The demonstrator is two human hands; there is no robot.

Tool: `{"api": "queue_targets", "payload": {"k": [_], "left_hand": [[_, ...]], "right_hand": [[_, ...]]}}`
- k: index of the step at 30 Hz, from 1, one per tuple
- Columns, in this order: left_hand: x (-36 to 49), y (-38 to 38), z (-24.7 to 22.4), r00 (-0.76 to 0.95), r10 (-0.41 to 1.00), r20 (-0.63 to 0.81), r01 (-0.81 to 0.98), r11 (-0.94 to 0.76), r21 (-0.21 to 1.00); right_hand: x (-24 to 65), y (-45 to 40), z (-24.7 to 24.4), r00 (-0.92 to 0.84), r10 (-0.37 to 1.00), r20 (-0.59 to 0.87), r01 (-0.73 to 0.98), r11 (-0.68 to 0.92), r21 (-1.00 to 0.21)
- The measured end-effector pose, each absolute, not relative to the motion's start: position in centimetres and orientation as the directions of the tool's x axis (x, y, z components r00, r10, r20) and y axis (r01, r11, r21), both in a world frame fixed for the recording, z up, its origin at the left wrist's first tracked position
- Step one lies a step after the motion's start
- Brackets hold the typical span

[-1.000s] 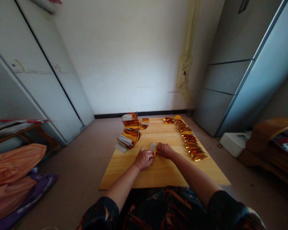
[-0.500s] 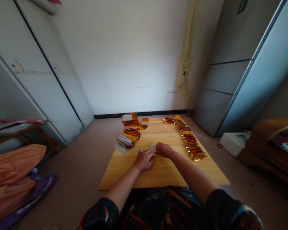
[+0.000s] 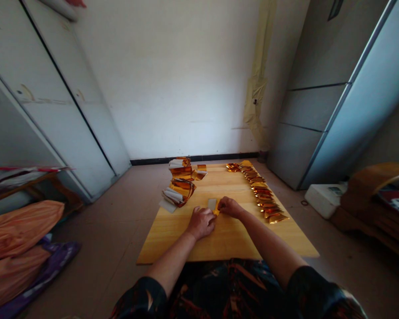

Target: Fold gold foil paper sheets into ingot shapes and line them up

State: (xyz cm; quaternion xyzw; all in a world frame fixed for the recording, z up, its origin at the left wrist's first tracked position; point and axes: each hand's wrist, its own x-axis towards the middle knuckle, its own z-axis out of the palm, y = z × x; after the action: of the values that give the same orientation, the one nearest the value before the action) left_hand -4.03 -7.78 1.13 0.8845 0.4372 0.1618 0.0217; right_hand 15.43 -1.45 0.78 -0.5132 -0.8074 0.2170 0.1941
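From my remote view, the left hand (image 3: 201,223) and right hand (image 3: 230,207) sit close together near the middle of the pale wooden board (image 3: 173,250). The right fingertips pinch a small gold foil fold (image 3: 215,210) beside a pale paper strip (image 3: 212,204); I can't tell whether the left hand grips anything. I'd worry that excess pressure could tear the thin foil, or that a slip could scatter the row of folded gold foil pieces (image 3: 264,195) toward the right edge.
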Motion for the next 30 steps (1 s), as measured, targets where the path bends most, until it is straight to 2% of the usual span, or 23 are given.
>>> {"api": "queue_targets", "payload": {"k": [6, 10, 14, 20, 23, 30], "left_hand": [[-3.9, -8.0, 1.2, 0.553, 0.788, 0.271, 0.778, -0.604, 0.170], [-3.5, -8.0, 1.1, 0.519, 0.801, 0.298, 0.799, -0.578, 0.164], [-2.6, -7.6, 0.8, 0.460, 0.817, 0.348, 0.838, -0.529, 0.132], [-2.5, -7.2, 1.1, 0.370, 0.830, 0.417, 0.895, -0.439, 0.079], [-3.0, -6.9, 1.2, 0.321, 0.862, 0.393, 0.919, -0.384, 0.093], [-3.4, -6.6, 1.1, 0.312, 0.900, 0.303, 0.927, -0.358, 0.108]], "right_hand": [[14.8, -1.5, 0.6, -0.348, 0.936, 0.056, 0.806, 0.329, -0.493], [14.9, -1.6, 1.2, -0.397, 0.915, 0.073, 0.798, 0.383, -0.465], [14.8, -2.5, 2.3, -0.506, 0.853, 0.126, 0.800, 0.519, -0.302], [14.7, -5.6, 3.7, -0.466, 0.881, 0.085, 0.875, 0.473, -0.104], [14.5, -6.4, 3.2, -0.520, 0.849, 0.096, 0.843, 0.528, -0.103], [15.7, -5.4, 1.0, -0.596, 0.767, 0.239, 0.731, 0.641, -0.234]]}}
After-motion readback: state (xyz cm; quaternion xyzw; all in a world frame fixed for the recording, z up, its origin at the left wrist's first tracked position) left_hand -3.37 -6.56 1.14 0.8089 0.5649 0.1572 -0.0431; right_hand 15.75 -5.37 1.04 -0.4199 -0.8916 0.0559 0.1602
